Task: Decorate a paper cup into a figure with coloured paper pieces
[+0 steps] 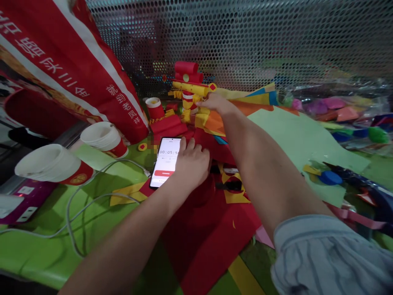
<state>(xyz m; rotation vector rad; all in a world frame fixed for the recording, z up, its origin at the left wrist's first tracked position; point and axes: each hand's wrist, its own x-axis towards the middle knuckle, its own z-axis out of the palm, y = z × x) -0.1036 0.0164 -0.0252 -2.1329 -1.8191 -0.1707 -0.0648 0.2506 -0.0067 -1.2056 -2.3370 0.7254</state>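
My right hand (pixel 215 102) reaches to the back and is closed on the right side of a red and yellow paper craft figure (pixel 188 87). The figure stands upright, with rolled red paper on top and a yellow roll below it. A paper cup forms part of its body. My left hand (pixel 193 160) rests on red paper (pixel 215 241), its fingers slightly apart and pointing forward. It covers the right edge of a phone (pixel 166 162) whose lit screen runs a timer. What lies under the left palm is hidden.
Stacked paper cups (pixel 102 139) and a power bank (pixel 27 200) with a white cable (pixel 69 205) stand at left. A red bag (pixel 76 61) leans behind them. Scissors (pixel 225 185) lie among yellow scraps. Coloured sheets (pixel 285 131) and plastic-wrapped materials (pixel 334 106) spread right, before a perforated metal panel (pixel 245 41).
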